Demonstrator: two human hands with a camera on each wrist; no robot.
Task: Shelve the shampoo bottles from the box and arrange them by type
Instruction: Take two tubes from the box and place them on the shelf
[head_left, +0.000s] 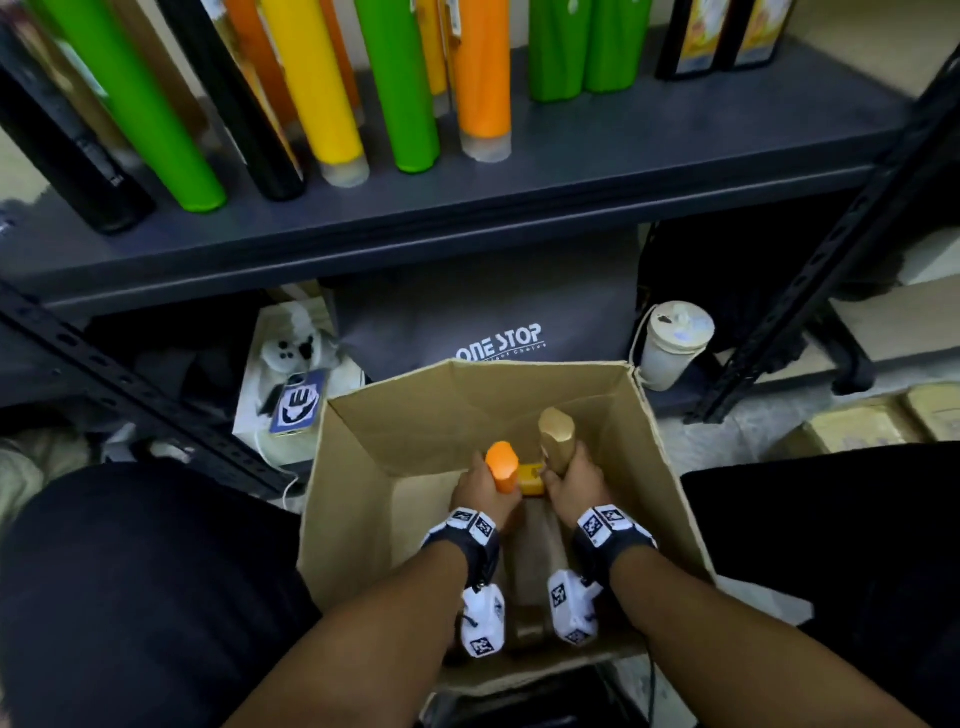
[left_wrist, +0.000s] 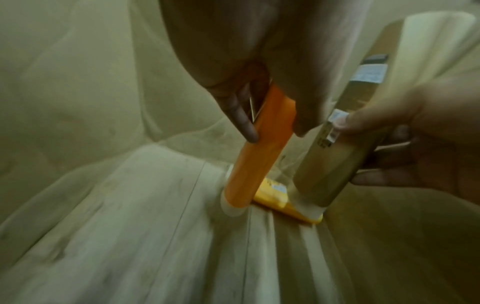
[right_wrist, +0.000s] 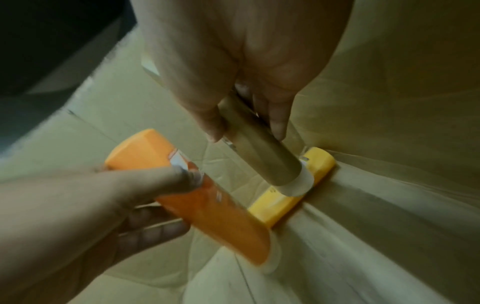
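Both your hands are down inside the cardboard box. Your left hand has its fingers and thumb curled round an orange bottle, which stands nearly upright with its pale cap end down by the box floor. Your right hand grips a gold bottle the same way, just beside the orange one. A yellow bottle lies flat on the box floor beneath them. Above, more bottles stand on the dark shelf.
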